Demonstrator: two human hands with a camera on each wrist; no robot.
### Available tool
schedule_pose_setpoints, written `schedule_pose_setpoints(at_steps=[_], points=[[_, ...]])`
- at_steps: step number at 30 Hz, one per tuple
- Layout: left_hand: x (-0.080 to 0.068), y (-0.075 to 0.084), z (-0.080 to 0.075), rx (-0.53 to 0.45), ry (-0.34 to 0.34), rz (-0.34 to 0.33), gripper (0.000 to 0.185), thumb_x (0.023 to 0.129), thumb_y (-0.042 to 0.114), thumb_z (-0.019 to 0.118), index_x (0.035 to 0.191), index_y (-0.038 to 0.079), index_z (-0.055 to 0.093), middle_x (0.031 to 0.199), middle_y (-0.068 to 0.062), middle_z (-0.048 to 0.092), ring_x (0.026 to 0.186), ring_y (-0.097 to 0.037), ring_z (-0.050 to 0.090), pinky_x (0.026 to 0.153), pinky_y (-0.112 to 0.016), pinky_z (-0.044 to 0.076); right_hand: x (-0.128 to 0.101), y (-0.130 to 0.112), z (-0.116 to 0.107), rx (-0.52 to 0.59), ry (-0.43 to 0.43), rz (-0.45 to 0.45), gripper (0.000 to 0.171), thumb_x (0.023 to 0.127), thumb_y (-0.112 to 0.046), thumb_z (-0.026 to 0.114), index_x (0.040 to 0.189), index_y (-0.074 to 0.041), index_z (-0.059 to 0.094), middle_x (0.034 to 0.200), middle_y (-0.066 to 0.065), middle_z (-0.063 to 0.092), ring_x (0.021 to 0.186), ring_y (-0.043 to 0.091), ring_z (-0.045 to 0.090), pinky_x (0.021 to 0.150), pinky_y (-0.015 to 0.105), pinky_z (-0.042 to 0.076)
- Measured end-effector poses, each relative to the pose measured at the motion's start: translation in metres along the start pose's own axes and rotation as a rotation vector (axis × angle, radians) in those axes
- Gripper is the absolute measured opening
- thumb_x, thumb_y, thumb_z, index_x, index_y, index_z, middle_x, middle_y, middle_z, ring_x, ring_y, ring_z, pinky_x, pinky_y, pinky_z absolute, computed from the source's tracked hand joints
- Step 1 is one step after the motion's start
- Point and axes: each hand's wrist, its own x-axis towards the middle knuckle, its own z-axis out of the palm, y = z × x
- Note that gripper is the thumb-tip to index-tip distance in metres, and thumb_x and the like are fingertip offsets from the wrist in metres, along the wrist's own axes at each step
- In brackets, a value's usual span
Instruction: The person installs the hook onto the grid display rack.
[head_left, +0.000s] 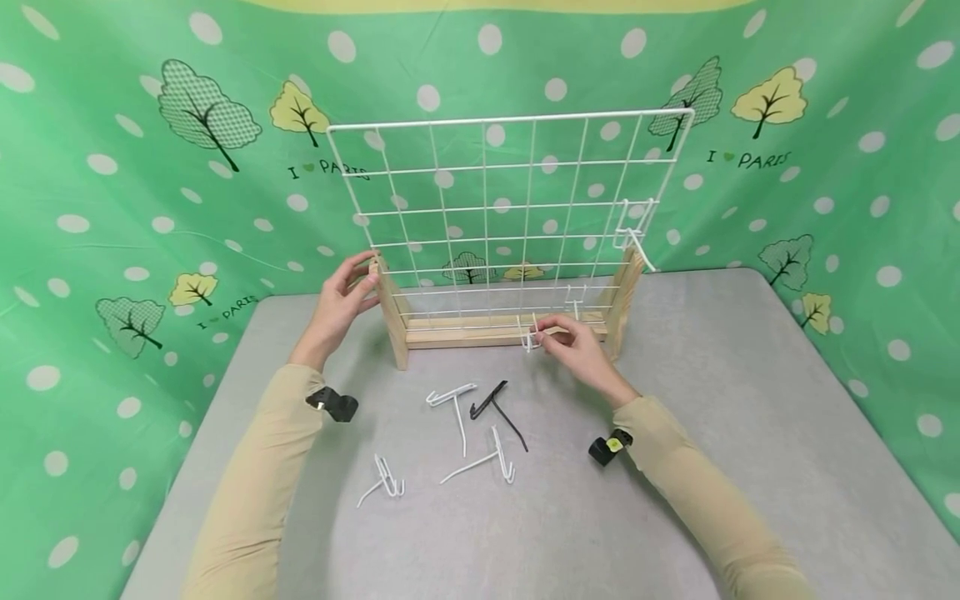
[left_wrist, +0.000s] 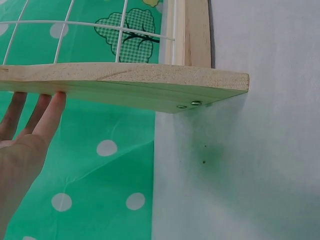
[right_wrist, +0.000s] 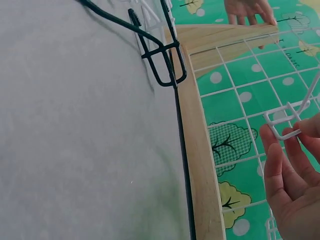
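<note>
My left hand (head_left: 341, 304) is at the left wooden upright (head_left: 392, 312) of a stand that bears a white wire grid (head_left: 483, 208). In the left wrist view its straight fingers (left_wrist: 50, 117) touch the upright's outer face; the thumb is hidden there. Between thumb and fingertips, my right hand (head_left: 577, 350) pinches a white wire hook (right_wrist: 282, 125) at the grid's lower part, just above the wooden base bar (head_left: 457, 336). Whether that hook is seated on a wire I cannot tell. Two more white hooks hang on the grid, one higher at the right (head_left: 636, 235), one low behind my right hand (head_left: 575, 302).
On the grey table (head_left: 570, 517) before the stand lie a black hook (head_left: 495, 404) and three white ones: a rear hook (head_left: 457, 404), a middle hook (head_left: 491, 458) and a front-left hook (head_left: 385, 479). Green dotted cloth (head_left: 97, 225) hangs behind and at both sides.
</note>
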Motion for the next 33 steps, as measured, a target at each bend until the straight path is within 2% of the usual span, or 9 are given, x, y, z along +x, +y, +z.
schedule_pose_setpoints(at_steps=[2, 6, 8, 13, 17, 22, 25, 28, 33], points=[[0.000, 0.000, 0.000, 0.000, 0.000, 0.002, 0.045, 0.100, 0.025, 0.055, 0.143, 0.016, 0.044, 0.137, -0.018, 0.041, 0.127, -0.033, 0.042, 0.098, -0.039, 0.049, 0.002, 0.005, 0.001, 0.015, 0.009, -0.007, 0.016, 0.092, 0.010, 0.055, 0.106, 0.018, 0.058, 0.107, 0.033, 0.060, 0.086, 0.039, 0.066, 0.072, 0.026, 0.057], [0.000, -0.001, 0.000, 0.008, 0.002, 0.003, 0.046, 0.100, 0.026, 0.055, 0.144, 0.016, 0.044, 0.136, -0.017, 0.042, 0.127, -0.032, 0.043, 0.098, -0.040, 0.049, 0.006, 0.009, 0.003, 0.050, 0.017, -0.018, 0.016, 0.092, 0.011, 0.055, 0.106, 0.017, 0.059, 0.107, 0.031, 0.060, 0.088, 0.048, 0.063, 0.071, 0.034, 0.058], [0.001, -0.001, 0.000, 0.014, 0.004, 0.000, 0.047, 0.100, 0.026, 0.055, 0.144, 0.015, 0.043, 0.137, -0.018, 0.041, 0.127, -0.032, 0.043, 0.098, -0.041, 0.048, 0.006, 0.003, 0.004, 0.051, 0.020, -0.016, 0.016, 0.092, 0.012, 0.055, 0.106, 0.018, 0.059, 0.107, 0.033, 0.060, 0.089, 0.053, 0.061, 0.073, 0.043, 0.058], [0.001, 0.000, 0.001, 0.014, 0.004, -0.005, 0.047, 0.101, 0.026, 0.054, 0.145, 0.014, 0.042, 0.138, -0.019, 0.041, 0.128, -0.033, 0.042, 0.099, -0.041, 0.048, 0.008, -0.006, 0.008, 0.046, 0.041, 0.007, 0.017, 0.093, 0.010, 0.054, 0.107, 0.018, 0.058, 0.111, 0.037, 0.057, 0.094, 0.052, 0.060, 0.080, 0.048, 0.056], [0.001, 0.000, 0.001, 0.025, -0.003, -0.002, 0.047, 0.101, 0.026, 0.053, 0.145, 0.015, 0.041, 0.140, -0.020, 0.040, 0.129, -0.034, 0.041, 0.098, -0.042, 0.048, 0.012, -0.009, 0.011, 0.048, 0.071, 0.028, 0.017, 0.094, 0.009, 0.054, 0.108, 0.018, 0.058, 0.112, 0.037, 0.056, 0.097, 0.051, 0.060, 0.082, 0.043, 0.056], [0.001, 0.001, 0.001, 0.055, -0.011, 0.006, 0.048, 0.102, 0.027, 0.051, 0.146, 0.015, 0.039, 0.141, -0.020, 0.039, 0.128, -0.035, 0.041, 0.097, -0.045, 0.049, 0.017, -0.014, 0.015, 0.033, 0.102, 0.033, 0.019, 0.094, 0.008, 0.055, 0.108, 0.019, 0.057, 0.109, 0.035, 0.059, 0.097, 0.050, 0.060, 0.075, 0.023, 0.055], [0.001, 0.001, 0.001, 0.059, -0.009, 0.004, 0.048, 0.102, 0.026, 0.050, 0.147, 0.014, 0.038, 0.142, -0.020, 0.038, 0.129, -0.036, 0.041, 0.098, -0.046, 0.048, 0.020, -0.017, 0.018, 0.051, 0.114, 0.037, 0.019, 0.093, 0.009, 0.055, 0.109, 0.020, 0.057, 0.107, 0.035, 0.059, 0.097, 0.053, 0.059, 0.074, 0.022, 0.055], [0.000, 0.001, 0.001, 0.064, -0.010, 0.003, 0.048, 0.103, 0.024, 0.049, 0.148, 0.014, 0.037, 0.144, -0.022, 0.036, 0.130, -0.037, 0.039, 0.098, -0.048, 0.047, 0.023, -0.019, 0.021, 0.049, 0.124, 0.031, 0.020, 0.093, 0.009, 0.055, 0.108, 0.021, 0.056, 0.105, 0.036, 0.060, 0.094, 0.048, 0.062, 0.076, 0.029, 0.057], [0.000, 0.000, 0.001, 0.074, -0.014, 0.007, 0.047, 0.103, 0.024, 0.048, 0.148, 0.015, 0.036, 0.144, -0.022, 0.036, 0.130, -0.037, 0.039, 0.098, -0.049, 0.047, 0.026, -0.020, 0.024, 0.038, 0.130, 0.015, 0.019, 0.092, 0.010, 0.056, 0.107, 0.021, 0.057, 0.106, 0.036, 0.059, 0.083, 0.019, 0.066, 0.077, 0.033, 0.058]])
